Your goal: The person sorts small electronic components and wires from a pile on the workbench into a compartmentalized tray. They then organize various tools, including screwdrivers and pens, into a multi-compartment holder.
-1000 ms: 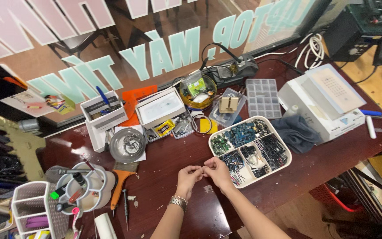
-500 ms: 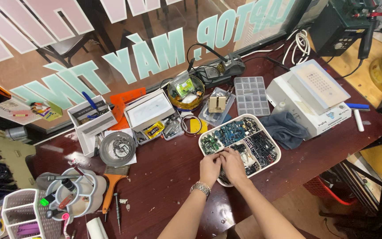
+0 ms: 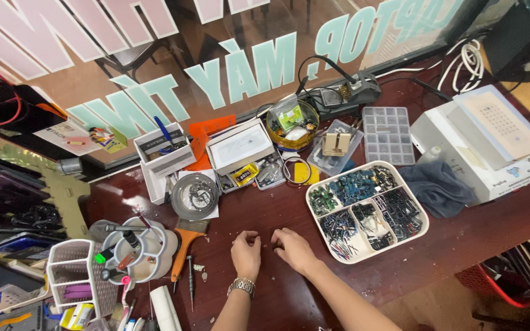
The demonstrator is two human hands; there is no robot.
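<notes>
My left hand [image 3: 246,250], with a metal watch [image 3: 241,286] on its wrist, rests knuckles-up on the dark red wooden table [image 3: 265,208], fingers curled in. My right hand [image 3: 293,248] lies just beside it, fingers also curled, the fingertips of both hands a few centimetres apart. Anything pinched in them is too small to make out. A few tiny specks lie on the wood just ahead of the fingers. Right of my right hand stands a white divided tray [image 3: 421,232] filled with several small dark and blue electronic parts.
Left of the hands are a round white tool holder [image 3: 153,270], an orange-handled brush [image 3: 181,256], a screwdriver [image 3: 191,283] and a metal dish [image 3: 195,196]. Behind stand white boxes [image 3: 238,147], a clear compartment case [image 3: 389,135], a soldering station [image 3: 340,95], a grey cloth [image 3: 437,187] and a white machine [image 3: 483,144].
Both hands have pulled back from the divided tray's left edge to the bare wood left of it. The view has also shifted slightly.
</notes>
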